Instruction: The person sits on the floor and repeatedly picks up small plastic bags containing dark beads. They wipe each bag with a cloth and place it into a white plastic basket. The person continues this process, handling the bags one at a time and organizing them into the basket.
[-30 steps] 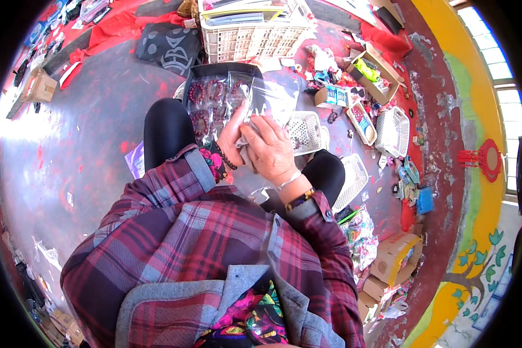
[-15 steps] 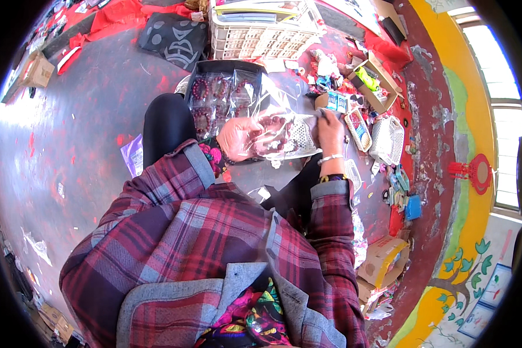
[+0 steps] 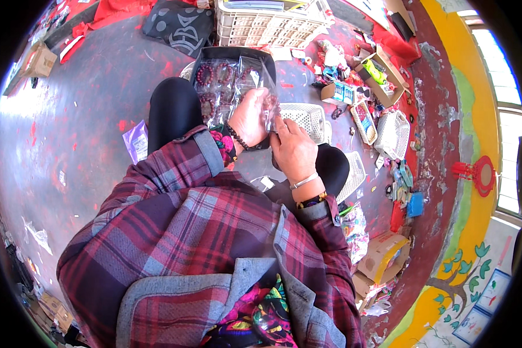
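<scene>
Over the near right side of a black tray [image 3: 271, 61], both my hands are closed on a clear plastic bag [image 3: 269, 108] with a dark red beaded bracelet in it. My left hand [image 3: 250, 118] grips the bag from the left, its thumb side up. From the right, my right hand [image 3: 294, 149] pinches the bag's edge; its fingertips are partly hidden. Inside the tray lie several bagged bead bracelets [image 3: 206, 75] in rows. Close beyond my right hand stands a white perforated basket [image 3: 308, 119].
A cream plastic crate [image 3: 267, 30] stands beyond the tray, beside a dark printed bag [image 3: 177, 28]. On the right are an open cardboard box [image 3: 395, 95], a narrow basket [image 3: 363, 123], a white basket [image 3: 393, 134] and scattered small goods. A purple packet [image 3: 136, 142] lies left of my knee.
My right hand has moved left and closer to my left hand. The bag, spread out wide before, is now gathered between both hands, and the white basket behind it shows more.
</scene>
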### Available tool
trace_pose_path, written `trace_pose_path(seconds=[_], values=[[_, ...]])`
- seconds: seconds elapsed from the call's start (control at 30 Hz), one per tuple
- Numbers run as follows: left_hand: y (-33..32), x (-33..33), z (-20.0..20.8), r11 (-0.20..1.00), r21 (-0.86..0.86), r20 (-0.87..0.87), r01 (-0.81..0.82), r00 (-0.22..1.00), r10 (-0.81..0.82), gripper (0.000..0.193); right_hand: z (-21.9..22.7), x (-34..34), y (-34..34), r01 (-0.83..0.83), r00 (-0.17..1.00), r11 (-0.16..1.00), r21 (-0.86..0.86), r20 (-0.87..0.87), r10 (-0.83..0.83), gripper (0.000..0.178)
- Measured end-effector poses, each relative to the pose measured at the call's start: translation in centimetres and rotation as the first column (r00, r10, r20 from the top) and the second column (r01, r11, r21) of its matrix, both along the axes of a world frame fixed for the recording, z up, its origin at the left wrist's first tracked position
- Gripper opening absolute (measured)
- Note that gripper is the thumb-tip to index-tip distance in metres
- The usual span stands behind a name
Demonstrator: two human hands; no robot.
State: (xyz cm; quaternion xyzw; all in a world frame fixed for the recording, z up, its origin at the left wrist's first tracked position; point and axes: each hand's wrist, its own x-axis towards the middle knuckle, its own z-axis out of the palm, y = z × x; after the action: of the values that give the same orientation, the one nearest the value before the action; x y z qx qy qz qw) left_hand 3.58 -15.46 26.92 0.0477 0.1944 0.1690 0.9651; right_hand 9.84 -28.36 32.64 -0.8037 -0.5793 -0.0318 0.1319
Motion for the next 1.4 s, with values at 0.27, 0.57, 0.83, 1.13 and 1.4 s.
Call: trace_pose_path(seconds=[0.27,0.57,0.83,1.13,1.4], values=[[0.2,-0.1,-0.6,0.976,0.215,-0.157,0.042,0.988,-0.008,0.047,-2.8,3.3,-1.1,0.500,0.634,0.816,0.289,-0.764,-0.118,0.012],[1.4,1.0,-1.0,1.000,-0.017,0.346,-0.013,0.938,0.018,0.064,-3.6,0.7,-0.9,0.513,-0.569,0.858,0.021,-0.740,0.359,0.023],[3.8,-0.2,0.2,0.997,0.082,0.253,-0.003,0.967,-0.018,0.037,-2.0,3.9,-3.3,0.374,-0.313,0.924,-0.084,-0.949,0.041,0.025],[0.6,0.1,-1.3,0.964,0.050,0.097,0.260,0.960,-0.264,0.040,2.0,1.4,0.2,-0.017,0.971,0.911,0.413,-0.210,0.113,0.033],[-0.6,-0.9,1.6,0.928,0.050,0.170,0.370,0.912,-0.373,0.059,-1.2,2.4,2.4,-0.119,0.992,0.946,0.301,0.085,0.098,0.035]])
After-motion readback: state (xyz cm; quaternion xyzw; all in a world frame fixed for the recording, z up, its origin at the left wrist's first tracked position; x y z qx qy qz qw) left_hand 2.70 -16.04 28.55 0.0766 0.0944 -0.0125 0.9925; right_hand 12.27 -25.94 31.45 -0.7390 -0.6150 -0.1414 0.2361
